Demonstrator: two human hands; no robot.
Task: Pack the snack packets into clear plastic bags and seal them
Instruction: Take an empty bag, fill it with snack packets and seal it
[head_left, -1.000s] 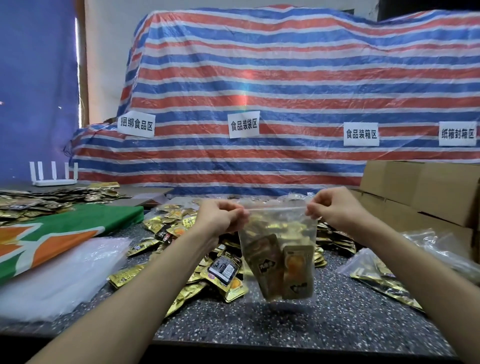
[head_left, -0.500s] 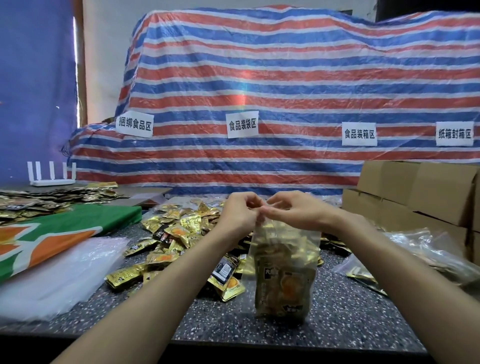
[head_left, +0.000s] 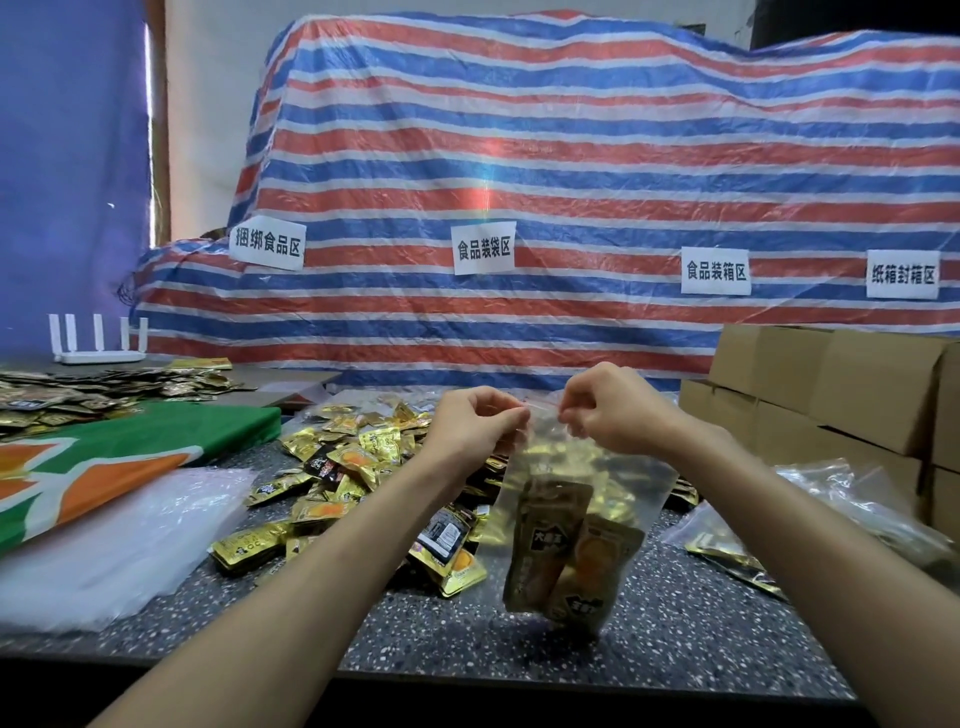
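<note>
Looks like the sealing step: left hand (head_left: 480, 422) and right hand (head_left: 605, 410) both pinch the top strip of the clear bag (head_left: 582, 499) hanging mid-frame with snack packets (head_left: 558, 545) inside, so next they'd probably press along the zip.

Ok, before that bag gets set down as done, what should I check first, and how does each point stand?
1. Left grip pinching the bag at its top edge: ok.
2. Right grip pinching the same edge, close beside the left: ok.
3. Packets low in the bag, below the closure: ok.
4. Closure pressed shut across its full width: cannot tell.
5. Bare table under the bag for setting it down: ok.
</note>
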